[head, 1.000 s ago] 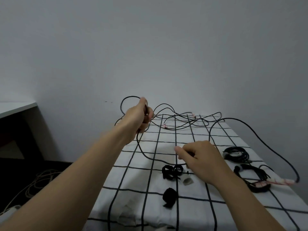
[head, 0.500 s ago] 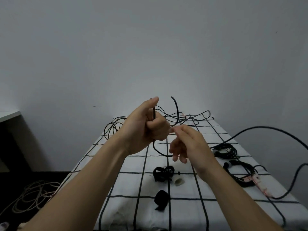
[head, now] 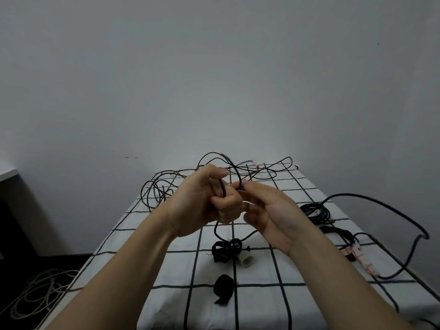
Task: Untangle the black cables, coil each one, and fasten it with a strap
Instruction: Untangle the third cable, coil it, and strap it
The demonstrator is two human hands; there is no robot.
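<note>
My left hand (head: 204, 201) grips a thin black cable (head: 234, 169) in a curled fist above the table. Right beside it, my right hand (head: 269, 210) pinches the same cable at its fingertips, where the cable arches up in a loop. Below my hands the cable hangs down to the cloth. A tangle of black cables (head: 159, 189) lies at the far left of the table. Two coiled cables (head: 315, 211) (head: 338, 234) lie at the right. Black straps (head: 226, 251) (head: 223, 290) sit in the middle near me.
The table wears a white cloth with a black grid (head: 166, 270). A thicker black cable (head: 390, 208) loops off the right edge, with white red-marked plugs (head: 357, 252) near it. A small white piece (head: 247, 260) lies by the straps. Pale cable (head: 40, 296) lies coiled on the floor, left.
My right hand rose from the cloth and met my left hand at the cable. My left hand drew nearer to me. The view shifted left.
</note>
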